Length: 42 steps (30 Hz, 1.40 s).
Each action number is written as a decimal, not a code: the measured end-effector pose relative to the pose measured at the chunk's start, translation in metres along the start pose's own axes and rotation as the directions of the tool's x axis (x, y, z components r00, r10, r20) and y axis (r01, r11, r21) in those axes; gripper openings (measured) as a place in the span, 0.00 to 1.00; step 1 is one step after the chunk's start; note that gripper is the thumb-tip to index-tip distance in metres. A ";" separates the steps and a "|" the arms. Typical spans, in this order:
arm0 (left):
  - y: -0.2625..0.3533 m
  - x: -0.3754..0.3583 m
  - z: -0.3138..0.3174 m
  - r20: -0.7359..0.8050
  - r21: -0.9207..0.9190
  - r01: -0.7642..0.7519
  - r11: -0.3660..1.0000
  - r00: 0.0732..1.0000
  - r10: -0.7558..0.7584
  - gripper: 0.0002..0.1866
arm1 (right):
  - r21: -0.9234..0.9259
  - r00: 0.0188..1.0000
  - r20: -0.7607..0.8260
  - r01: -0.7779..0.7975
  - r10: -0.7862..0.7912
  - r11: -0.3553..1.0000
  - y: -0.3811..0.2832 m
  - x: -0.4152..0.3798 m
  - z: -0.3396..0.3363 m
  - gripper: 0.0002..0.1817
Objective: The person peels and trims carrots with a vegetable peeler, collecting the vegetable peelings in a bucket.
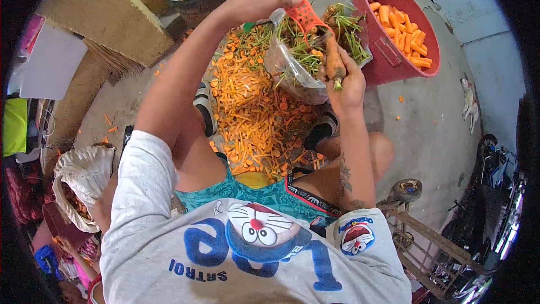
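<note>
My left hand [259, 0] is closed round a flat orange-red tool with holes [304, 14]; a green part and a dark rod also show beside it. The tool's lower end meets an unpeeled carrot [336, 65] with a cut green top. My right hand [347, 84] has its fingers wrapped round that carrot. Beneath and behind both hands, an open clear plastic bag [298, 79] holds unpeeled carrots with green stems. Orange peelings and carrot pieces [242, 107] lie heaped on the floor between my legs.
To the right of the bag, a red tub [377, 51] holds peeled carrots. A dark basket [197, 3] stands at the top. White sack [84, 174] and another person's arm [104, 203] are at left. A metal-framed cart [427, 248] and a small cat [469, 101] are at right.
</note>
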<state>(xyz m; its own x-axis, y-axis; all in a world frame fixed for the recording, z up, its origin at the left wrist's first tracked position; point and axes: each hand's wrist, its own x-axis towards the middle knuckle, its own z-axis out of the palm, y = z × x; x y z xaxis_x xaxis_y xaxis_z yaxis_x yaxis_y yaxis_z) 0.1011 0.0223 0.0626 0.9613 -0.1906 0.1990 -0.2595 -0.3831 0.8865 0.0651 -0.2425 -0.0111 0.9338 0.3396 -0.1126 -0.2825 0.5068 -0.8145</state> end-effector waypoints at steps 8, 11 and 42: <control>-0.033 -0.017 0.057 -0.018 -0.303 0.044 0.952 0.998 -0.052 0.16 | -0.037 0.994 -0.078 -0.084 0.081 0.996 0.014 0.000 0.007 0.18; -0.033 -0.013 0.065 -0.044 -0.226 -0.211 0.951 0.977 0.207 0.18 | -0.040 0.979 -0.181 -0.107 0.098 0.993 0.009 -0.003 0.024 0.21; -0.035 -0.025 0.042 -0.503 0.366 -0.189 0.911 0.783 0.365 0.35 | 0.076 0.992 -0.014 -0.127 0.128 0.989 -0.001 -0.025 0.050 0.22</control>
<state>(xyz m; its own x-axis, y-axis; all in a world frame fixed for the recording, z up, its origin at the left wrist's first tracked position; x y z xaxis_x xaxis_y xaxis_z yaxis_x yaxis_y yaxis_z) 0.0821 0.0029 0.0088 0.7051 0.1661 0.6894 -0.4521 -0.6437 0.6175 0.0310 -0.2122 0.0207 0.8929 0.3907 -0.2238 -0.4143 0.5185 -0.7480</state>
